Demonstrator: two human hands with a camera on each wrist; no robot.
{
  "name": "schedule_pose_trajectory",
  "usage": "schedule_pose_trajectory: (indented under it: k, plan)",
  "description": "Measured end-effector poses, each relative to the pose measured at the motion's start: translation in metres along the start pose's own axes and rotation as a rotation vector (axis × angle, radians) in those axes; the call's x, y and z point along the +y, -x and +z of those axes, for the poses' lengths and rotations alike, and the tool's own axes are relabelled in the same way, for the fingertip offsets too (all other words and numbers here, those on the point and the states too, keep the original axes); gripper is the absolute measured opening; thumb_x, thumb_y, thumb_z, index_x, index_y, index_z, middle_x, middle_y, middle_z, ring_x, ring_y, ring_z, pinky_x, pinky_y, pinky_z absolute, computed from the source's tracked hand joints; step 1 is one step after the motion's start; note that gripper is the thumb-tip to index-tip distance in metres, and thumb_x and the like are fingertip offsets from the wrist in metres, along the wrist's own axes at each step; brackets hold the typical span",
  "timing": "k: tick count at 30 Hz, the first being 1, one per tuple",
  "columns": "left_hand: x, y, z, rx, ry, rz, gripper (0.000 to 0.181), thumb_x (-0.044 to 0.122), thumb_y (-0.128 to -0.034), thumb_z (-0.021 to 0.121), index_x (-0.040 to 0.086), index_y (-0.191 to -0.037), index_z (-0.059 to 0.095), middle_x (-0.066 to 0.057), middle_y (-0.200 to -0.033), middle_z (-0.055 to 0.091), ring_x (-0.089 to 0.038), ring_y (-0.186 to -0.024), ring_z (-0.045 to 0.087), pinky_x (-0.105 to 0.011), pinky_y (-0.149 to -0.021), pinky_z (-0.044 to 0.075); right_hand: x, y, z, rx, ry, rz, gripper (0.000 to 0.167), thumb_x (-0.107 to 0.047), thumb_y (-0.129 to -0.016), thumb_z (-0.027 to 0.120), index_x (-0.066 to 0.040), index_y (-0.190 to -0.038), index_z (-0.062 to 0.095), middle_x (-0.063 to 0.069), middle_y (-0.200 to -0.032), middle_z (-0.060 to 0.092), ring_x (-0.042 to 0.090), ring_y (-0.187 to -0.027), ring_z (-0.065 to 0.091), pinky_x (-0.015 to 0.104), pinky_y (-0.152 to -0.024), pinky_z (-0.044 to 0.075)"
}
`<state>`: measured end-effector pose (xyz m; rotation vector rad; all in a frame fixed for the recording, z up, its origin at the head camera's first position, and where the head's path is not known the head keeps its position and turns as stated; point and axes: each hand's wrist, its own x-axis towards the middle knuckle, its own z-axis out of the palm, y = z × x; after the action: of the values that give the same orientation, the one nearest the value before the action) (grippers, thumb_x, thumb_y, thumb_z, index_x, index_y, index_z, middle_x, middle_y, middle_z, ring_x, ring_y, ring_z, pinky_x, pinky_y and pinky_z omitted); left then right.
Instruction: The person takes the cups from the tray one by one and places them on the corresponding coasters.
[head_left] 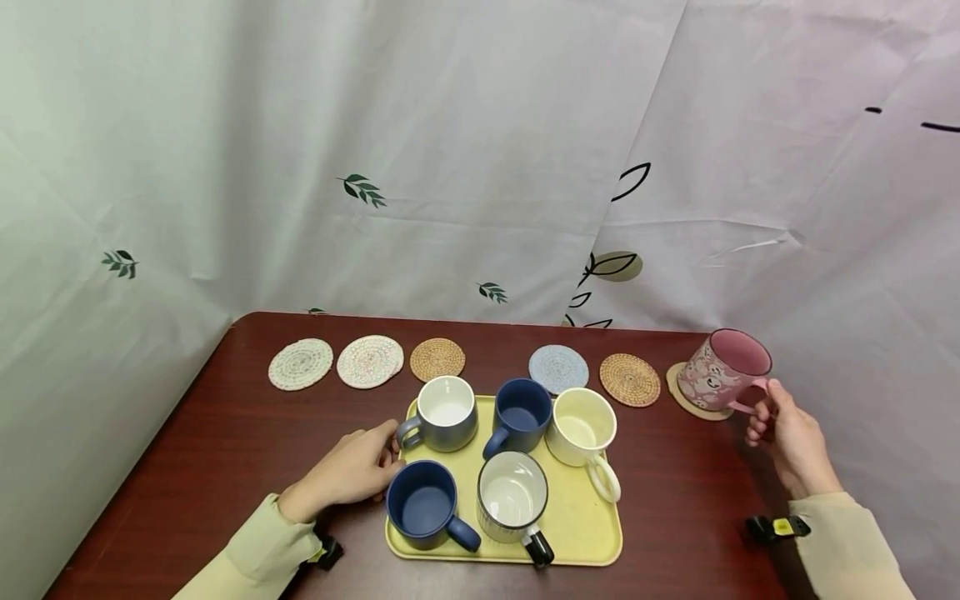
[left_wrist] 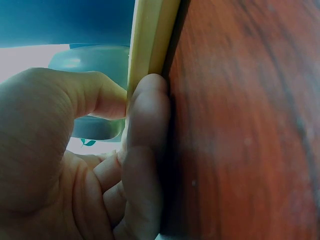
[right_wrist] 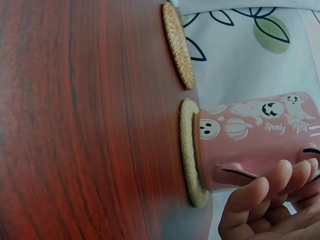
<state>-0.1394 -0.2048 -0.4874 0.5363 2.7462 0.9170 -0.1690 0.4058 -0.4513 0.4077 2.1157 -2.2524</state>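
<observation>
A pink mug with white ghost and pumpkin pictures stands upright on a round beige coaster at the far right. My right hand holds its handle with curled fingers. In the right wrist view, the fingers of that hand are at the handle of the mug, whose base rests on the coaster. My left hand grips the left edge of a yellow tray. In the left wrist view, thumb and fingers of the hand pinch the tray's rim.
On the tray stand a grey mug, two blue mugs, a cream mug and a white mug with black handle. Several round coasters, among them a light blue one and a tan one, line the table's back.
</observation>
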Motion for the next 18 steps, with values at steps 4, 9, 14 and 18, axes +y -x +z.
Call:
schedule_pose_trajectory:
  k: [4,9,14,18]
  plan:
    - [0.0005,-0.0005,0.0001,0.0,-0.002,-0.003,0.015,0.018,-0.0918,0.067,0.016,-0.096,0.053,0.015,-0.053,0.053,-0.003,-0.042,0.054,-0.022,-0.049,0.044,-0.0012,0.0012,-0.0006,0.005,0.027,0.006,0.052,-0.054,-0.106,0.046,-0.016,-0.072,0.056,-0.005,-0.063,0.051,0.011,-0.058,0.052,0.028,-0.056,0.048]
    - [0.0011,-0.0008,0.0005,-0.001,-0.001,-0.004,0.015,0.018,-0.0912,0.067,0.016,-0.096,0.053,0.015,-0.053,0.053,-0.003,-0.042,0.054,-0.022,-0.049,0.043,-0.0022,0.0039,-0.002,0.014,0.031,0.014,0.051,-0.053,-0.107,0.046,-0.017,-0.075,0.061,-0.005,-0.063,0.055,0.011,-0.058,0.057,0.027,-0.058,0.054]
    - [0.0011,-0.0019,0.0016,0.007,-0.014,0.002,0.015,0.016,-0.0887,0.067,0.017,-0.094,0.053,0.017,-0.052,0.052,0.0,-0.041,0.053,-0.022,-0.048,0.042,-0.0015,0.0066,-0.0044,0.014,0.02,0.01,0.047,-0.052,-0.106,0.046,-0.017,-0.082,0.066,-0.004,-0.064,0.059,0.012,-0.058,0.061,0.028,-0.059,0.057]
    - [0.0009,-0.0022,0.0019,0.008,-0.018,0.0,0.015,0.016,-0.0883,0.067,0.017,-0.094,0.053,0.017,-0.052,0.052,0.0,-0.041,0.053,-0.022,-0.048,0.042,0.0008,0.0098,-0.0047,0.019,-0.009,-0.018,0.039,-0.049,-0.107,0.048,-0.019,-0.092,0.067,-0.003,-0.065,0.061,0.013,-0.058,0.062,0.029,-0.059,0.058]
